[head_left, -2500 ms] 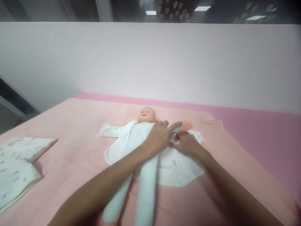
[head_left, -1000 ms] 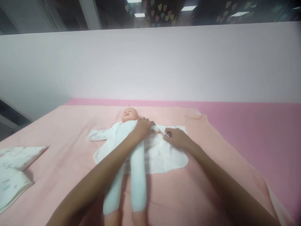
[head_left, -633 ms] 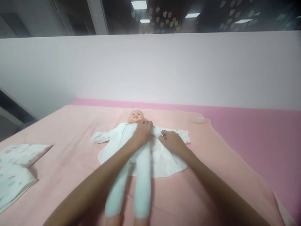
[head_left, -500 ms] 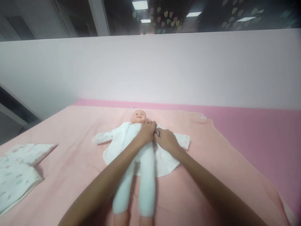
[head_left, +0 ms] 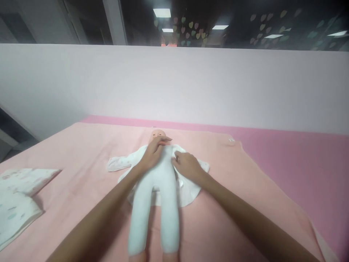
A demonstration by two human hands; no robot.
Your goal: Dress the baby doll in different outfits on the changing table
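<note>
Doll [head_left: 158,178]: lies on its back at the middle of the blanket [head_left: 81,153], head at the far end, white legs stretched toward the camera, bare feet at the lower edge of the view.
Garment [head_left: 191,189]: white, spread under the doll; one sleeve runs out to the left, a flap shows beside the doll on the right.
Left hand [head_left: 152,153]: lies flat on the doll's upper chest, fingers straight and spread loose, tips reaching the chin; it grips nothing.
Right hand [head_left: 188,165]: just beside the doll's chest on the right, fingers curled and closed on the garment's edge.
Blanket: pale pink, with a small tag [head_left: 231,139] near its far right corner; lies on a darker pink mat [head_left: 300,156].
Folded cloths [head_left: 16,196]: printed white, at the left edge, well apart from the doll.
Wall [head_left: 174,83]: white, behind the mat.
</note>
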